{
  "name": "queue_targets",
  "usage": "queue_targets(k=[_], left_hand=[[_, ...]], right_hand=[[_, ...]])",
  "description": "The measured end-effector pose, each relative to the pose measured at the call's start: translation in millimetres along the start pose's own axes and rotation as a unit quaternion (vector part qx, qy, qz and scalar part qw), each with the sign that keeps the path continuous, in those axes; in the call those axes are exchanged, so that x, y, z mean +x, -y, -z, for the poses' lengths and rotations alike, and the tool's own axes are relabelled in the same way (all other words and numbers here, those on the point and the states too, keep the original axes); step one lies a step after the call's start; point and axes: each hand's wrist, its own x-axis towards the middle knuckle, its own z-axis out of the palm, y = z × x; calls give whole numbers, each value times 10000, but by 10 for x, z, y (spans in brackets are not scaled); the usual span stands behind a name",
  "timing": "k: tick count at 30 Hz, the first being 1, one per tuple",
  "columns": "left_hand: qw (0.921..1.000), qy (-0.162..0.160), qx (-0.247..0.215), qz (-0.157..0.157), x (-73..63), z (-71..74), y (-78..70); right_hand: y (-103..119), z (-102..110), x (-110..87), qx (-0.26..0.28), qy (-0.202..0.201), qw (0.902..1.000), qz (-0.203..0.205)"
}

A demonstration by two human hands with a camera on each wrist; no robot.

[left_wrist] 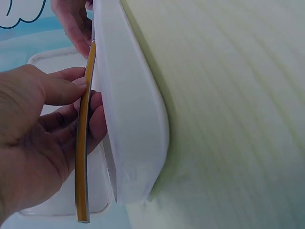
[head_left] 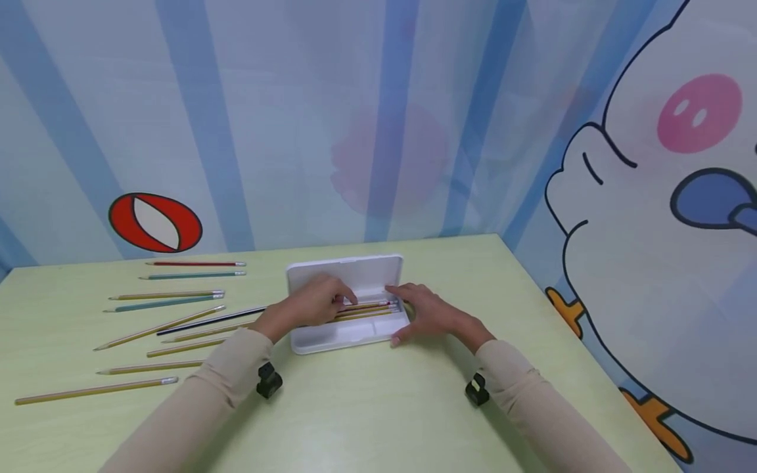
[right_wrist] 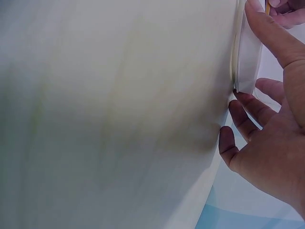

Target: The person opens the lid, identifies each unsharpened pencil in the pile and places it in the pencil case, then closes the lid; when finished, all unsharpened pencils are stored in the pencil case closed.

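A white pencil case (head_left: 340, 341) lies on the table with its lid raised at the back. Several pencils (head_left: 368, 314) lie lengthwise in it, white erasers toward the right. My left hand (head_left: 319, 301) is over the case's left half, pinching a yellow pencil (left_wrist: 82, 148) between thumb and fingers. That pencil runs along the case behind the front wall in the left wrist view. At the case's right end, my right hand (head_left: 428, 312) grips across it, thumb at the front edge and index finger toward the hinge side; its other fingers spread outside the corner (right_wrist: 245, 86).
Left of the case lie several loose pencils: a red one (head_left: 195, 264), teal ones (head_left: 192, 275), a dark one (head_left: 213, 320) and yellow ones (head_left: 97, 391). A patterned curtain (head_left: 296, 131) borders the table at the back and right.
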Motion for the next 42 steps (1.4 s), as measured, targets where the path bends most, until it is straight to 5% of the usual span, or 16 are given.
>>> queue_targets(k=[12,42], left_hand=[[9984,-289,495,18,25,-49,-58],[9944,-394,978,62,105,-167,-199]], right_hand=[[35,7,26,-12,66,10000,-65],[-1,-1,8,-29,3,10000,-18]])
